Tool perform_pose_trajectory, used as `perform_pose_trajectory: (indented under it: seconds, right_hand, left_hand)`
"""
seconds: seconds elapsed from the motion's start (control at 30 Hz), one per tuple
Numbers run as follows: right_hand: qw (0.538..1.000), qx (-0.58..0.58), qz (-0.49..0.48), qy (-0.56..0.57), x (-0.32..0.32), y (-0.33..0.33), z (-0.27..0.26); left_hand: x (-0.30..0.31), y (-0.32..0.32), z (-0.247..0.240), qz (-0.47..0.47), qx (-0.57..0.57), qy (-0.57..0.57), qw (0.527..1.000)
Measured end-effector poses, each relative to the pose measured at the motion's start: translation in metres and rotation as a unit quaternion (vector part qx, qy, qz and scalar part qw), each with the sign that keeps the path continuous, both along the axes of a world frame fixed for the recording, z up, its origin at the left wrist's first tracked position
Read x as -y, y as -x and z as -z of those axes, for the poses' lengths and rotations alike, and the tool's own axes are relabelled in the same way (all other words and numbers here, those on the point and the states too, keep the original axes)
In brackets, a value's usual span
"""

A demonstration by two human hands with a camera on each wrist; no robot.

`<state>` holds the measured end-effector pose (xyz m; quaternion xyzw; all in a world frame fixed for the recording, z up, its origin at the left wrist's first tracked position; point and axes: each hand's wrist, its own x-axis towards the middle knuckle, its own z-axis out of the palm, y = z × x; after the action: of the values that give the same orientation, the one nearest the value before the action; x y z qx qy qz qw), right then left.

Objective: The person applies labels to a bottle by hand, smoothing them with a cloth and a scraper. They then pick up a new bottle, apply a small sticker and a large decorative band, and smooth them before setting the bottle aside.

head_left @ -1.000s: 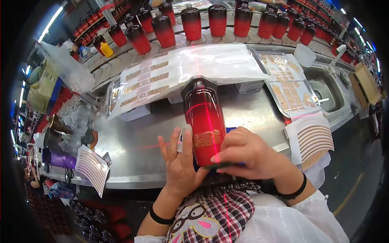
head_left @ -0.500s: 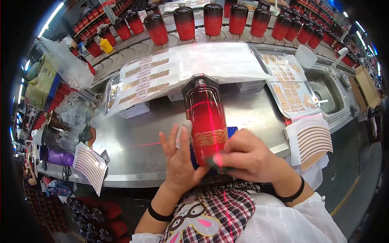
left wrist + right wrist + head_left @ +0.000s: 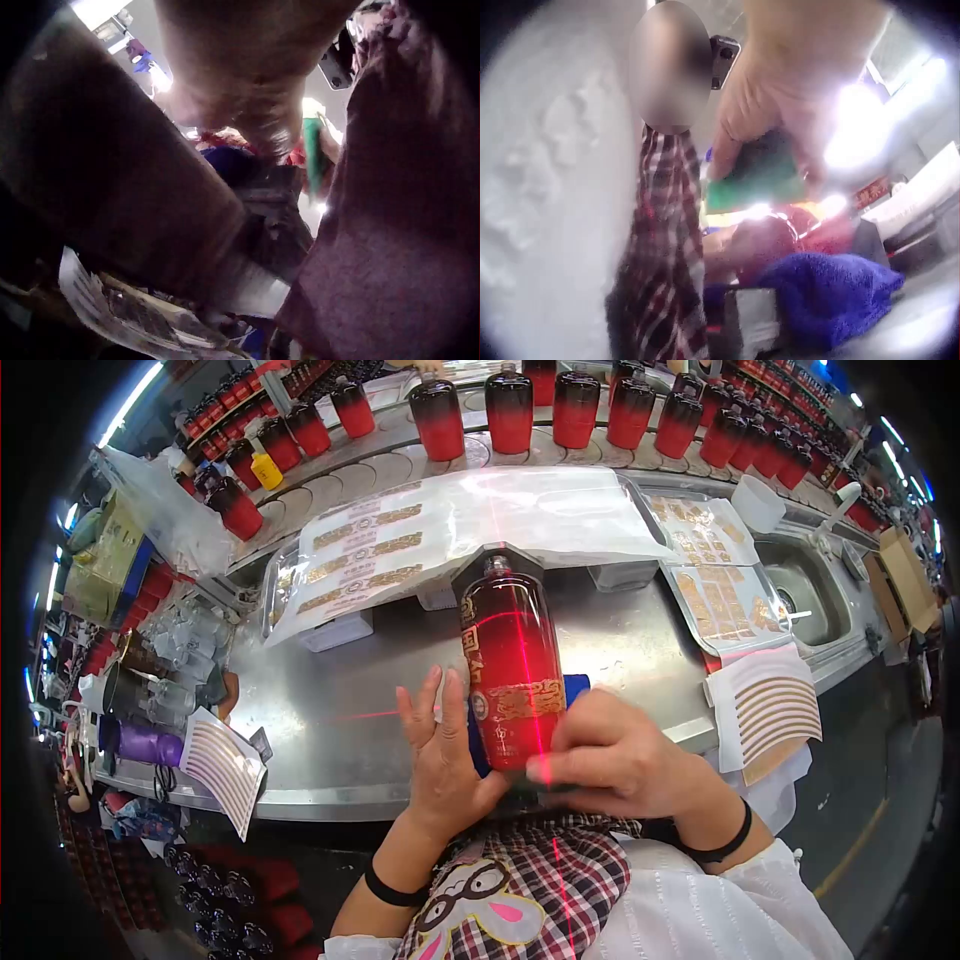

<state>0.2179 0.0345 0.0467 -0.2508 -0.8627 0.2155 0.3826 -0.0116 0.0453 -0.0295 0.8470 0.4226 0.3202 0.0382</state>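
Note:
A red bottle (image 3: 515, 630) with a dark shoulder lies on its back, its neck in a black cradle (image 3: 536, 566). Gold characters and a gold patterned band mark its side. My left hand (image 3: 440, 765) rests by the bottle's left lower side, fingers straight and spread, the thumb near the base. Between the thumb and fingers of my right hand (image 3: 625, 755) is pinched a flat green scraper-like piece (image 3: 754, 184), held at the bottle's lower end. A blue cloth (image 3: 840, 296) shows beneath the bottle.
A tray with a sheet of gold decals (image 3: 360, 560) stands behind the bottle. More decals lie in trays (image 3: 720, 600) at right, beside a sink (image 3: 800, 585). Striped decal sheets (image 3: 765, 705) hang over the front edge. Red bottles (image 3: 510, 415) line a conveyor at the back.
The bottle has turned about its length, bringing gold characters into sight on its left. My right hand has shifted slightly along the base with the green piece; bottles on the conveyor moved right.

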Motion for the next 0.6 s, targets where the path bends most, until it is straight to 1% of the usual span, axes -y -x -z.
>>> perform_pose_trajectory:
  seconds: [0.1, 0.13, 0.17, 0.23, 0.33, 0.4, 0.43, 0.47, 0.5, 0.57, 0.6]
  right_hand:
    - [0.985, -0.051, 0.070, 0.150, -0.013, 0.000, 0.009]
    - [0.970, -0.043, 0.194, 0.139, -0.023, 0.000, 0.004]
    - [0.953, -0.080, 0.282, 0.079, -0.032, -0.001, 0.015]
    - [0.953, -0.034, 0.301, 0.018, -0.026, 0.002, -0.001]
    - [0.976, -0.037, 0.215, -0.010, -0.016, 0.011, 0.004]
    - [0.982, 0.030, 0.172, -0.075, -0.007, 0.009, 0.001]
    - [0.981, 0.063, 0.148, -0.106, -0.004, 0.008, -0.001]
    - [0.996, 0.034, 0.060, -0.060, -0.002, 0.009, -0.002]
    - [0.992, 0.010, 0.106, -0.071, -0.002, 0.010, 0.000]
    - [0.975, -0.035, 0.200, -0.095, -0.004, 0.009, 0.005]
    - [0.964, 0.008, 0.236, -0.125, -0.009, 0.002, 0.008]
  left_hand:
    - [0.002, -0.004, -0.009, 0.007, 0.008, 0.003, 1.000]
    - [0.003, -0.004, -0.010, 0.007, 0.008, 0.000, 1.000]
    - [0.003, -0.004, -0.010, 0.008, 0.008, -0.003, 1.000]
    - [0.002, -0.003, -0.008, 0.002, 0.010, 0.004, 1.000]
    - [0.002, -0.004, 0.001, -0.006, 0.020, 0.028, 0.999]
    - [0.000, -0.005, 0.002, -0.009, 0.030, 0.028, 0.999]
    - [0.000, -0.004, -0.002, -0.009, 0.017, 0.016, 1.000]
    - [0.000, -0.004, -0.008, -0.008, 0.003, 0.006, 1.000]
    - [0.000, -0.004, -0.011, -0.005, -0.010, -0.005, 1.000]
    - [0.000, -0.005, -0.010, 0.000, 0.026, -0.022, 0.999]
    - [-0.001, -0.005, -0.010, 0.001, 0.044, -0.033, 0.998]
